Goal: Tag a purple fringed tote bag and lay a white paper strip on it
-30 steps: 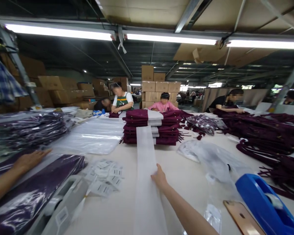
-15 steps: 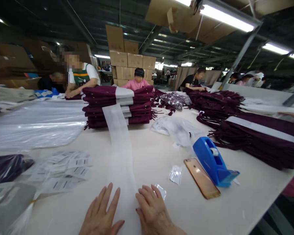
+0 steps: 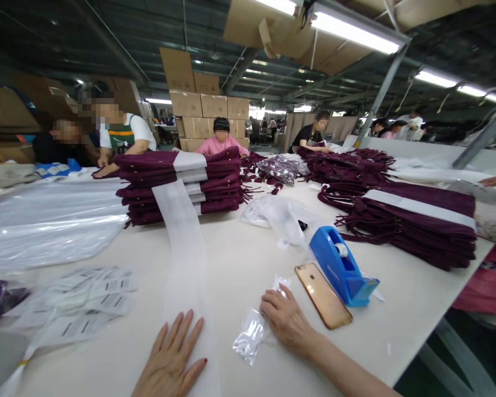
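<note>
My left hand [image 3: 171, 355] lies flat, fingers spread, on a long translucent white strip [image 3: 186, 259] that runs over the white table. The strip's far end rests against a stack of folded maroon fringed scarves [image 3: 149, 190] with pale bands around them. Off to the right, my right hand [image 3: 289, 322] has its fingers bent and close together over a small clear packet [image 3: 281, 282]; its thumb is hidden. Another clear packet [image 3: 248, 337] lies just left of that hand.
Beside my right hand are a gold phone [image 3: 324, 295] and a blue tape dispenser [image 3: 343, 267]. More banded scarves [image 3: 421, 226] lie at right. Printed labels [image 3: 82, 306] and clear plastic sheets [image 3: 53, 220] occupy the left. Several co-workers stand or sit around the table.
My right hand has left the white strip and moved right onto a small clear packet. The left hand stays on the strip. The whole view has shifted slightly.
</note>
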### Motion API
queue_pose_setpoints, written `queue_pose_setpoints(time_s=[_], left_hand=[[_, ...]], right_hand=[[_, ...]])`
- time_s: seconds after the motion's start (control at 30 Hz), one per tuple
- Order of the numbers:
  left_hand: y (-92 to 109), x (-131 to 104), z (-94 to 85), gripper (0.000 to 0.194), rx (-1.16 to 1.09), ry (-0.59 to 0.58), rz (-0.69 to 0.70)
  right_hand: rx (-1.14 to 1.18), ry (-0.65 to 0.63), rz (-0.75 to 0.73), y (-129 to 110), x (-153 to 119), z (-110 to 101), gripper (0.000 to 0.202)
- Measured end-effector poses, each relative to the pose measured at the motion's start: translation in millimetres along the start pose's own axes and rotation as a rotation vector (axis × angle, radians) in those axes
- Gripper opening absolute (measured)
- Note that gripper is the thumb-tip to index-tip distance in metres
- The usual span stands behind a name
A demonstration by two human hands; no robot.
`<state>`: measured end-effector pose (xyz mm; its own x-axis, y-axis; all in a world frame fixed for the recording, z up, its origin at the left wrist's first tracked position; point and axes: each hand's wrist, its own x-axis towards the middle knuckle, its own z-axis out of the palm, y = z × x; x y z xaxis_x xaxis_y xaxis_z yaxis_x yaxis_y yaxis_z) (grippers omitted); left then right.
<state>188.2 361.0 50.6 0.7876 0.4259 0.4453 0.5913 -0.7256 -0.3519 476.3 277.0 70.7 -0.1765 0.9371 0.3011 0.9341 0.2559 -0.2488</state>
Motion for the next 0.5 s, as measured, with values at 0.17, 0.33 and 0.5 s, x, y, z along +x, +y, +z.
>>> queue_pose_setpoints(time_s=[0.17,0.33,0.5], left_hand=[[0.8,-1.4,4.0,0.062,-0.009,-0.015,-0.012],[0.8,-4.0,5.8,0.061,-0.041,-0.052,-0.043],[-0.9,-5.9,6.5,0.060,-0.088,-0.095,-0.068]], right_hand=[[0.125,-0.121,-0.143,-38.5,5.5,-4.8,0.030],[0.138,-0.108,-0.061,-35.2,8.9,5.4,0.023],[-0.015,-0.070,0.036,28.7,16.2,-7.6,0.031]])
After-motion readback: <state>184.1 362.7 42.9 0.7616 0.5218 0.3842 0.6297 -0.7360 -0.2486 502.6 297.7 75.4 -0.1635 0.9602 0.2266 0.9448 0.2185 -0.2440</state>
